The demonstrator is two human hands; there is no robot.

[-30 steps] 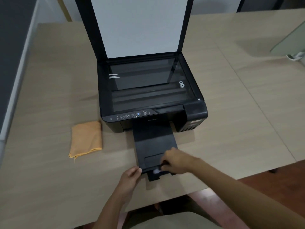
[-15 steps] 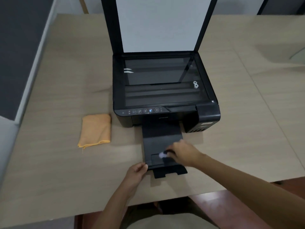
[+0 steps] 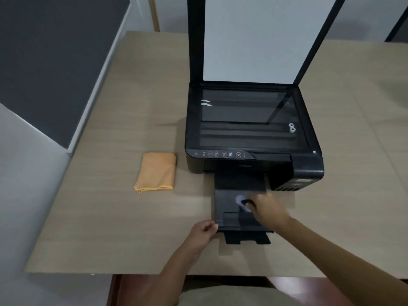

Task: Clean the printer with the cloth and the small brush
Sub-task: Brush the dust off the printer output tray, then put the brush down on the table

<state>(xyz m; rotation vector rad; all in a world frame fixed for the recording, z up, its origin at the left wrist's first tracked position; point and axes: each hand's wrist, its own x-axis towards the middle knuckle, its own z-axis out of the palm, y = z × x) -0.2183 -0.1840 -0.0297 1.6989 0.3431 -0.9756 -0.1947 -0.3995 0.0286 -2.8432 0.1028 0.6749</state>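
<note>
A black printer (image 3: 306,166) stands on the wooden table (image 3: 110,228) with its scanner lid (image 3: 265,38) raised and the glass (image 3: 247,120) bare. Its output tray (image 3: 227,195) is pulled out toward me. My right hand (image 3: 269,208) holds a small brush whose white bristles (image 3: 240,200) rest on the tray, blurred by motion. My left hand (image 3: 203,234) pinches the tray's front left corner. A folded orange cloth (image 3: 156,171) lies on the table to the left of the printer, apart from both hands.
The table's front edge runs just below my forearms. A dark panel and a white wall border the table on the left. A seam in the tabletop runs to the right of the printer.
My right hand has moved the brush up the tray toward the printer body. The left hand stays at the tray corner. The head camera has shifted, so the printer sits further right in view.
</note>
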